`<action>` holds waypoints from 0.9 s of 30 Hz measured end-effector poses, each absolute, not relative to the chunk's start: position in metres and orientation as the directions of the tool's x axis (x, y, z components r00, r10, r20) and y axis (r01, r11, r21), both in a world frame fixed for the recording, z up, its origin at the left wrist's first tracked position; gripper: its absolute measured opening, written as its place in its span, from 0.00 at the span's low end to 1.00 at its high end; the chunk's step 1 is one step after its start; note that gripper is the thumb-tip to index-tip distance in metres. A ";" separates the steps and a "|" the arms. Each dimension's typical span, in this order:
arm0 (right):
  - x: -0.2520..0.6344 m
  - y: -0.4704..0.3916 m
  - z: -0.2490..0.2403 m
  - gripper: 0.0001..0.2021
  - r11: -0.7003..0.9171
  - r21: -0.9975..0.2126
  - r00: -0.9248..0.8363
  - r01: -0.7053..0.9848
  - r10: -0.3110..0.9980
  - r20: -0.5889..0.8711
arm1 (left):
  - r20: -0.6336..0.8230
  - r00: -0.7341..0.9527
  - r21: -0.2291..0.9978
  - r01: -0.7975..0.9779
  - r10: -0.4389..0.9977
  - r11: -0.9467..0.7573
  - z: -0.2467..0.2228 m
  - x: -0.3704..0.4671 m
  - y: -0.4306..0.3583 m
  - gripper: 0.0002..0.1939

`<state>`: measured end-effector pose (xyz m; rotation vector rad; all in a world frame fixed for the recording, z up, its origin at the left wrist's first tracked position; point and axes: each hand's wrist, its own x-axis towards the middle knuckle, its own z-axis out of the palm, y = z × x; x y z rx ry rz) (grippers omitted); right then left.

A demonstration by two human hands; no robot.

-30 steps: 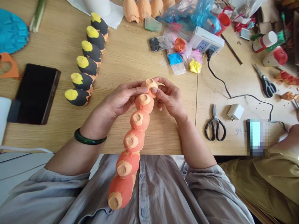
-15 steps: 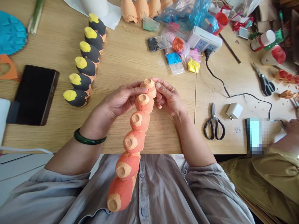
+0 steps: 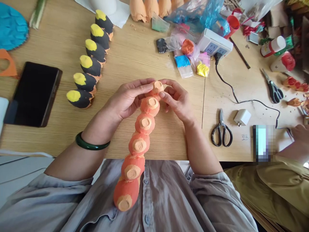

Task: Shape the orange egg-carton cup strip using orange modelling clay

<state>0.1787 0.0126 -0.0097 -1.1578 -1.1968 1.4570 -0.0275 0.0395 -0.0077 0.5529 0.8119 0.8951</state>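
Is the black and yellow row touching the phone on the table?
Apart. The head view shows bare wood between the black and yellow row and the phone.

The scene is lit brightly and evenly by soft, diffuse light. Only faint, short shadows are cast on the counter (image 3: 145, 58), seen beside the black scissors (image 3: 221, 132) and under the hands. A dull sheen is shown on the dark phone screen (image 3: 32, 93). Focus is kept sharp at the centre. Straight edges are bowed toward the corners by wide-angle distortion. One patch at the right is pixelated.
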 end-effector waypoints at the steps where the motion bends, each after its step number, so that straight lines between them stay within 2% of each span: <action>1: 0.179 0.012 -0.010 0.33 -0.123 -0.991 -0.165 -0.054 0.980 -0.113 | -0.387 0.337 0.730 -0.457 0.858 0.508 -0.008 -0.028 0.040 0.07; 5: 0.178 0.013 -0.018 0.37 -0.105 -0.994 -0.181 -0.044 0.979 -0.095 | -0.359 0.309 0.793 -0.396 0.880 0.463 -0.012 -0.031 0.041 0.11; 10: 0.178 0.014 -0.024 0.32 -0.134 -0.991 -0.190 -0.024 0.973 -0.127 | -0.346 0.335 0.840 -0.307 0.876 0.448 -0.012 -0.033 0.041 0.13; 15: 0.177 0.012 -0.021 0.33 -0.195 -0.973 -0.185 -0.119 0.968 -0.172 | -0.316 0.354 0.837 -0.333 0.880 0.434 -0.004 -0.029 0.037 0.10; 23: 0.175 0.014 -0.022 0.37 -0.255 -0.960 -0.222 -0.115 0.949 -0.226 | -0.365 0.336 0.846 -0.270 0.868 0.460 -0.002 -0.025 0.035 0.09; 27: 0.175 0.010 -0.011 0.33 -0.260 -0.955 -0.195 -0.145 0.953 -0.230 | -0.375 0.352 0.797 -0.351 0.858 0.492 -0.003 -0.025 0.035 0.08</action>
